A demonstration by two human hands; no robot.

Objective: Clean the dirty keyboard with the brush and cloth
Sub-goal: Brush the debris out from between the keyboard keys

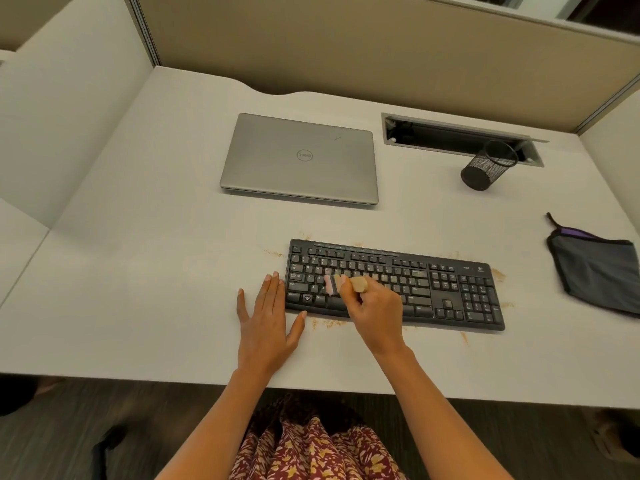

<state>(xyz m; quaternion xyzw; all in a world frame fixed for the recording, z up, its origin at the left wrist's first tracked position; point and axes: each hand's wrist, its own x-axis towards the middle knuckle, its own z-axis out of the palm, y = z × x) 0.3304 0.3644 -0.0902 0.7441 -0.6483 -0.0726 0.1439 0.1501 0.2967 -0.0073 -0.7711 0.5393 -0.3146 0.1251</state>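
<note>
The left hand (266,320) lies flat on the surface (156,271) just beside the left end of the keyboard (450,289). Its grip holds nothing and its fingers are straight. The right hand (372,306) has its grip curled round the wooden brush (341,284), bristles on the left keys. Hard sweeps could flick the sandy crumbs (329,323) in front of the keyboard off the edge. The keyboard is long, black and bumpy. Right of it lies the soft, crumpled grey cloth (595,271).
</note>
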